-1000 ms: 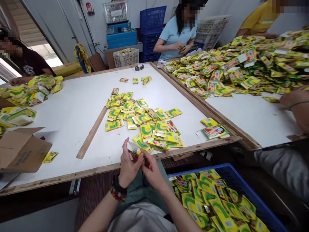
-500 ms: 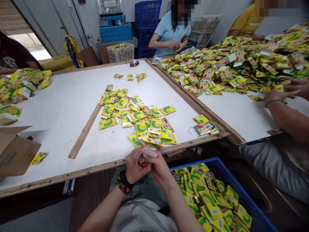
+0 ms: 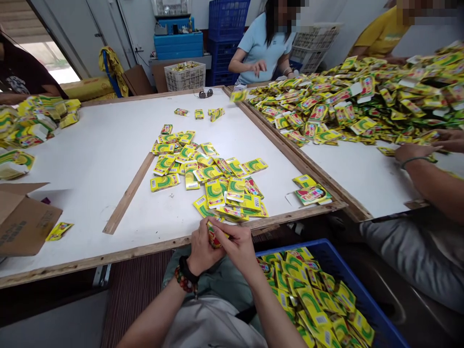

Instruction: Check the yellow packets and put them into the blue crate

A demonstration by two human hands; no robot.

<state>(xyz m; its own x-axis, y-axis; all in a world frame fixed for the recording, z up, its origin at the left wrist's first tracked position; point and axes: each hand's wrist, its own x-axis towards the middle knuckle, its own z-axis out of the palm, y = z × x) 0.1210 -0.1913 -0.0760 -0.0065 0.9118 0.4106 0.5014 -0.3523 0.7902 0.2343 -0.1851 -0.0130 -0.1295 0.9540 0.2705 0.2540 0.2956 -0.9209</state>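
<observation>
Just over the table's front edge, my left hand [image 3: 203,249] is wrapped round a small yellow and red box [image 3: 214,237]. My right hand [image 3: 237,244] closes on the same box from the right, its thumb and fingers at the upper end. Beyond my hands, a loose pile of yellow-green boxes [image 3: 213,192] lies on the white table [image 3: 83,193]. To the right, a few more boxes [image 3: 311,194] lie near the table corner. Below my right forearm stands a blue crate [image 3: 337,251] full of such boxes.
A wooden strip [image 3: 130,193] crosses the table. At the left are a cardboard box [image 3: 29,222] and packets. On the right, a large heap [image 3: 337,106] lies behind a wooden rail, with another person's hands [image 3: 416,150] at it. A person in light blue [image 3: 266,48] stands at the back.
The white flap at my box's top no longer shows, and my right fingers have closed over that end. At the back, the person's hands have parted and a yellow box is blurred in the air.
</observation>
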